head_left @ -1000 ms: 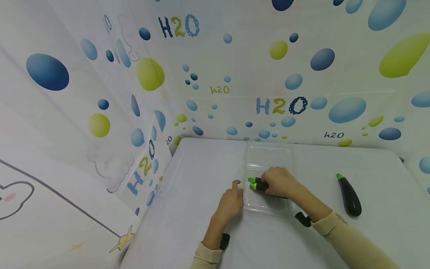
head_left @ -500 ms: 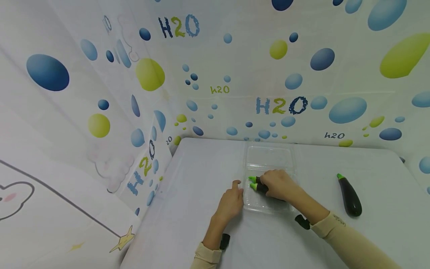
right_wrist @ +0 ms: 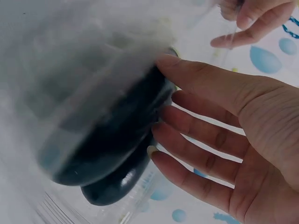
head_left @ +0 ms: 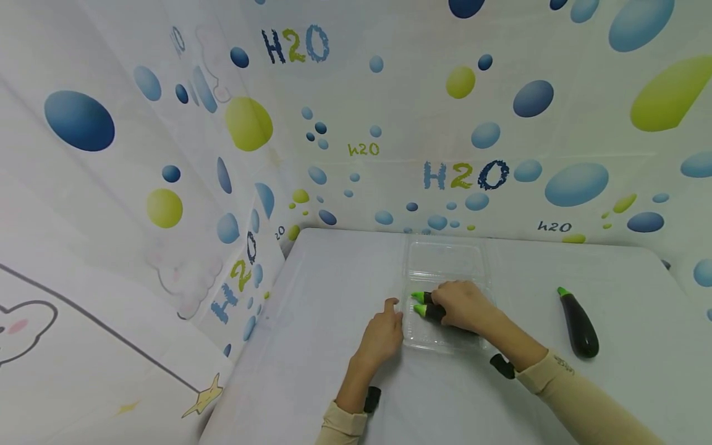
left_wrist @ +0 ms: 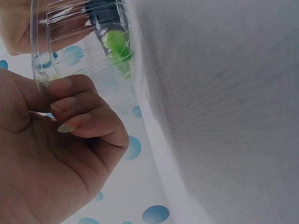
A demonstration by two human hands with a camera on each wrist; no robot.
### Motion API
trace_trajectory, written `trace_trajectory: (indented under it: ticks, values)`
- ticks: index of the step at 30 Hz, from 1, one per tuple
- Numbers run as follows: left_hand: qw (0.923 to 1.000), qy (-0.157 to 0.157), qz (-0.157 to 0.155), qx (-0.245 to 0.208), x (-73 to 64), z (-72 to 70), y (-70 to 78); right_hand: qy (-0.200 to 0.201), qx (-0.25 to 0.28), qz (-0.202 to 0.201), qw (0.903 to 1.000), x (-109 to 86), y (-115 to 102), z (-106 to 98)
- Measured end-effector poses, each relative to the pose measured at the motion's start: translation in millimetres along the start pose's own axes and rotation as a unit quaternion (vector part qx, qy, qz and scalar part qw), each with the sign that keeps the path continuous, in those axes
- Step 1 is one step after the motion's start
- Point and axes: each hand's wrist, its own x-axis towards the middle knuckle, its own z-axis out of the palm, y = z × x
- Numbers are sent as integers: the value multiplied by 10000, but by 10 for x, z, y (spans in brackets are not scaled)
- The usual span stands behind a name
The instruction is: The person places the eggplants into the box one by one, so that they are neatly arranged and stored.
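Two dark eggplants with bright green stems lie side by side in a clear plastic box (head_left: 439,343); the nearer eggplant (head_left: 434,313) and the farther eggplant (head_left: 425,297) point their stems left. My right hand (head_left: 466,305) is over them and hides their middles. In the right wrist view, its thumb (right_wrist: 205,77) and fingertips grip an eggplant (right_wrist: 121,128). My left hand (head_left: 381,334) pinches the box's left rim between thumb and curled fingers (left_wrist: 88,112). Beyond the right hand, the clear lid (head_left: 445,256) lies folded back.
A third eggplant (head_left: 580,324) lies on the white table (head_left: 334,266) to the right of the box. Behind the table hangs a white curtain (head_left: 400,93) printed with blue and green drops, and it continues along the left side.
My right hand has lowered slightly and shifted a little over the eggplants, its knuckles rounding. The left hand stays on the rim, and the box has not visibly moved.
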Motion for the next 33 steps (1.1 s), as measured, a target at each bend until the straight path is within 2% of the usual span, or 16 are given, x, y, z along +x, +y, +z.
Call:
trace_trajectory:
  ticks: [14, 21, 33]
  values:
    - [9999, -79, -128, 47, 32, 32, 25, -82, 252, 112, 9996, -6, 82, -135]
    - [9999, -55, -140, 26, 37, 36, 52, 79, 585, 270, 9979, -91, 208, -230]
    - [9996, -130, -245, -62, 46, 32, 59, 419, 1128, 878, 9888, -296, 510, -413]
